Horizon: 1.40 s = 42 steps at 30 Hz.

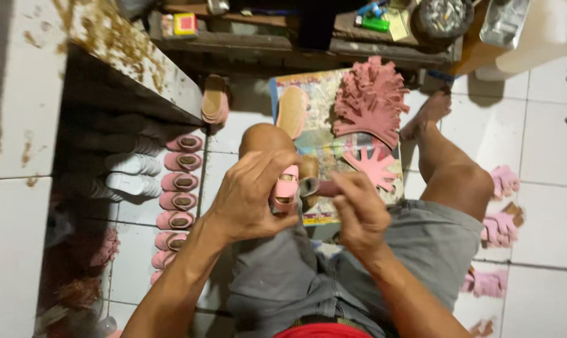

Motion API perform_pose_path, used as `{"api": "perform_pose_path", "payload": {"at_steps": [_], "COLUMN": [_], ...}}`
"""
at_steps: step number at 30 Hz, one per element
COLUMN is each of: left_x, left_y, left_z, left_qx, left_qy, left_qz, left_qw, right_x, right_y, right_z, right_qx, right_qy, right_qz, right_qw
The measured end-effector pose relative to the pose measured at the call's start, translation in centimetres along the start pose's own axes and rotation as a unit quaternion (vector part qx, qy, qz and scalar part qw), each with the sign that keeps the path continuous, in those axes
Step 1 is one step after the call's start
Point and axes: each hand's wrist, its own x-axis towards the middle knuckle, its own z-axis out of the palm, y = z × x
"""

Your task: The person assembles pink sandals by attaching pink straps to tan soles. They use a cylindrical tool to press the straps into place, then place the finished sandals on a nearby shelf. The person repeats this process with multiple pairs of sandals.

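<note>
I sit on a tiled floor with my knees apart. My left hand (253, 195) grips a small pink sandal (286, 189) over my left knee. My right hand (358, 209) holds a small pink-handled tool (324, 188) whose tip meets the sandal's brown sole edge (308, 178). Just beyond my hands lies a colourful printed sheet (321, 141) on the floor, carrying a tan insole (291, 111) and a pile of pink cut upper pieces (371, 100).
A row of several finished pink sandals (178, 200) lines the floor at left beside a dark, glue-stained bench (121, 56). More pink pieces (499, 228) lie at right near my leg. A cluttered low wooden shelf (308, 28) stands ahead.
</note>
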Motion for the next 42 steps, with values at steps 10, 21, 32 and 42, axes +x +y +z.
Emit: {"api": "perform_pose_path", "payload": {"at_steps": [10,21,32,42], "left_x": [-1.7,-1.3,-2.6,-1.5], "left_y": [-1.6,1.7,4.4,2.9], "left_z": [0.1,-0.5,9.0,6.9], "left_qx": [-0.067,-0.058,-0.804,-0.687], "left_qy": [0.032,0.030,0.226,0.306], "left_qz": [-0.122,0.007,-0.302,-0.400], "left_qw": [0.990,0.998,0.460,0.523], "right_x": [-0.6,-3.7,0.7,-1.0], "right_y": [3.0,3.8,-0.9,-1.9], "right_z": [3.9,5.1,2.3,-0.4], "right_qx": [0.094,0.265,0.009,0.022], "right_qy": [0.028,0.090,0.065,0.017], "right_qz": [0.072,0.253,0.098,0.068], "right_qw": [0.993,0.926,0.993,0.997]}}
